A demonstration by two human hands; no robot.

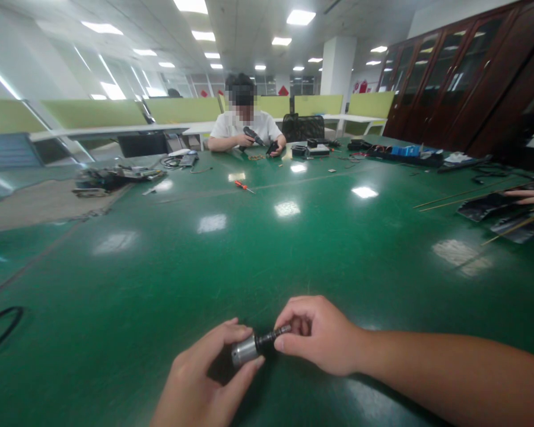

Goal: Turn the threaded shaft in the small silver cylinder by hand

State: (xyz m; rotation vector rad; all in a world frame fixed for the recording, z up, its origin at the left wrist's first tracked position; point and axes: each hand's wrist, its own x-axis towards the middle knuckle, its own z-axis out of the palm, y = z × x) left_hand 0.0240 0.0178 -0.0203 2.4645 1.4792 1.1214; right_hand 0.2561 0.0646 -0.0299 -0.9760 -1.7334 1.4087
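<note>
My left hand [204,373] is closed around a small silver metal cylinder [244,350], thumb and fingers pinching its sides. A thin black shaft [271,337] sticks out of the cylinder toward the right. My right hand [318,335] pinches the end of that shaft with its fingers curled in. Both hands hover just above the green table [204,261] near its front edge.
A person in a white shirt [244,127] sits at the far side holding a black tool. A red-handled screwdriver [244,187] lies mid-table. Another person's hand [529,197] rests by black parts and thin rods at right. A black cable [2,326] loops at left.
</note>
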